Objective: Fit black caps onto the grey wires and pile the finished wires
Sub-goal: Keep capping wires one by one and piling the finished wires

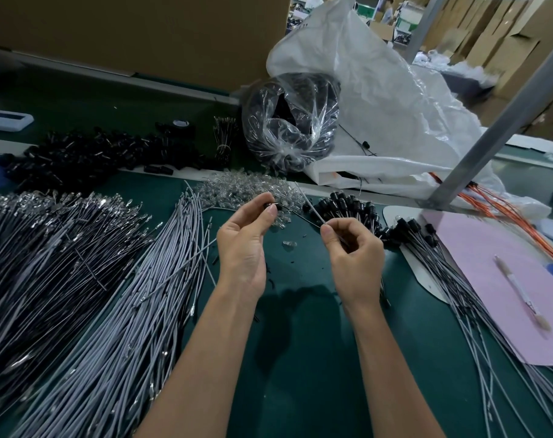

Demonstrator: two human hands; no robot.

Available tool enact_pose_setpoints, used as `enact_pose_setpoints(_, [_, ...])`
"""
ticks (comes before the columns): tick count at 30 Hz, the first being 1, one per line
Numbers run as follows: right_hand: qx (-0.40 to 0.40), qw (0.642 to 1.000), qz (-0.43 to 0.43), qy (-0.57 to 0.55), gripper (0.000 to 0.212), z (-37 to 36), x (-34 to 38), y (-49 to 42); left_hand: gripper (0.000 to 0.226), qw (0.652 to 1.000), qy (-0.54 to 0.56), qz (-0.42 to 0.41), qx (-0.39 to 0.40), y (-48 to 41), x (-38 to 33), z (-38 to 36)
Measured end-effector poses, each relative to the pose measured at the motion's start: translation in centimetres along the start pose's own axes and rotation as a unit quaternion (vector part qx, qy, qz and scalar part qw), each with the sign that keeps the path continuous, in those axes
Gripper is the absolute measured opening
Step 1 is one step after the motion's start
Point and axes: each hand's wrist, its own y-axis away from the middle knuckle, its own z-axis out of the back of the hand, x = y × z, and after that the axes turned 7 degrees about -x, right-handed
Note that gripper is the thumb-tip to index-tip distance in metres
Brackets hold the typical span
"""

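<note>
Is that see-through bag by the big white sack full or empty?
Full. The clear bag bulges round, packed with black parts that show through its plastic.

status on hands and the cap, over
Left hand pinches black cap. Right hand pinches grey wire. Cap seating on wire unclear. Nothing blocking between hands.

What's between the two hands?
In the head view, the grey wire pinched by the right hand slants into the gap toward the left hand's black cap; loose clear pieces lie below on the green mat.
</note>
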Motion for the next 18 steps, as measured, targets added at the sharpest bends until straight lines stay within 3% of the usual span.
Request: enact_pose_setpoints(18, [-0.002,1.0,-0.005,0.005,0.01,-0.1,-0.15,-0.15,0.023,0.999,-0.017,-0.019,0.035,-0.14,0.15,0.04])
